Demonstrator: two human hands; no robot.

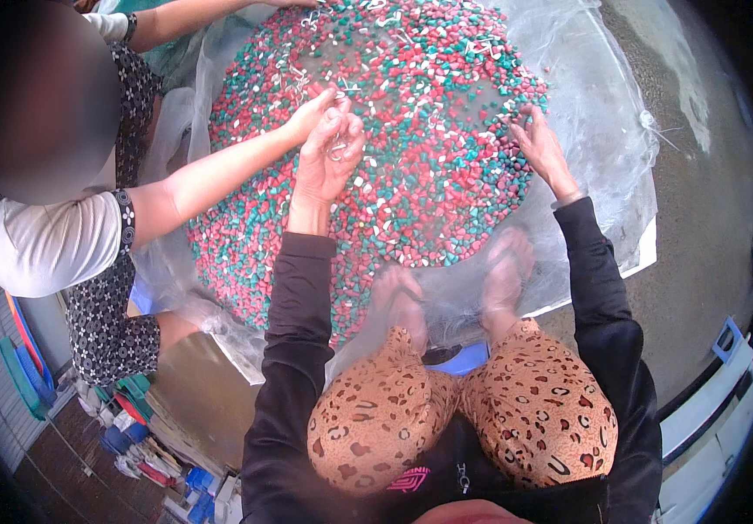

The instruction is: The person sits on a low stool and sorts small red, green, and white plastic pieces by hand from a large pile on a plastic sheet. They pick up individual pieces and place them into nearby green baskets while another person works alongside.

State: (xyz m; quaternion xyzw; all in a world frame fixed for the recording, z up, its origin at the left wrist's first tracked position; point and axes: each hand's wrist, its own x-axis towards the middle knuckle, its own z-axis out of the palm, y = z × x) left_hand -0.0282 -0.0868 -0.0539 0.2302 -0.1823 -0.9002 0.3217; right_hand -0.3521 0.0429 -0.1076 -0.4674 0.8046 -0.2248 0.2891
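A wide heap of small red, green and white plastic-looking pieces (411,201) lies spread on a clear plastic sheet (586,87). Over its middle, my left hand (331,162) is turned palm up, fingers curled in, with a small white piece showing between them. Whether more lies in the palm is hidden. At the heap's right edge, my right hand (542,153) reaches down with its fingers apart, touching or just above the dark red and green pieces; I see nothing held in it.
A co-worker sits at the left; one hand (313,113) is right beside my left hand, the other at the far edge. Thin white strips (306,22) lie on the heap. My bare feet (507,262) rest at its near edge. A pale blue-and-white rack (712,393) stands at right.
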